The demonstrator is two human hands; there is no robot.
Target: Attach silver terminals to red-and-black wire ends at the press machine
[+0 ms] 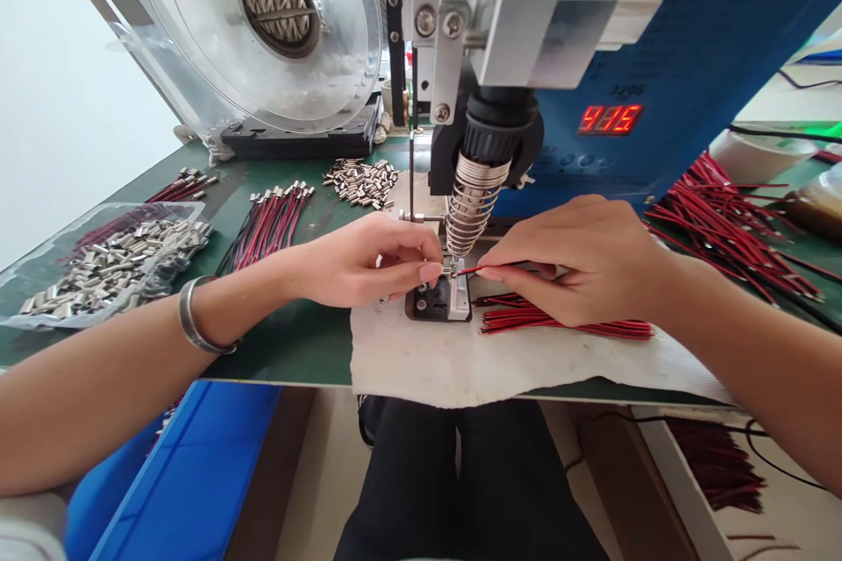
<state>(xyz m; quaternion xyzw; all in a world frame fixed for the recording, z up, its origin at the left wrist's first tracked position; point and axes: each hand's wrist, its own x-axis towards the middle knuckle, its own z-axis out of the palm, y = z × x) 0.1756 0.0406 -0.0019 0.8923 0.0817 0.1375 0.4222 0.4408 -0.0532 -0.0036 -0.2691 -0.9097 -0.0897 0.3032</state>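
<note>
In the head view my right hand (585, 259) pinches a thin red wire (469, 270), its end at the small fixture (439, 302) beneath the soldering iron tip. The iron (474, 193), with a spring coil round it, points down at this spot. On the other side my left hand (374, 259) has thumb and forefinger closed beside the fixture; whatever lies between them is too small to make out. Below my right hand, a bundle of red and black wires (566, 324) rests on a white cloth (408, 368).
Small metal connectors fill a plastic tray (188, 210) at left, and more lie in a pile (361, 182). Wires with connectors (273, 223) are laid out nearby. A solder reel (197, 17) and a blue machine (690, 35) stand behind. More wires (737, 228) are heaped at right.
</note>
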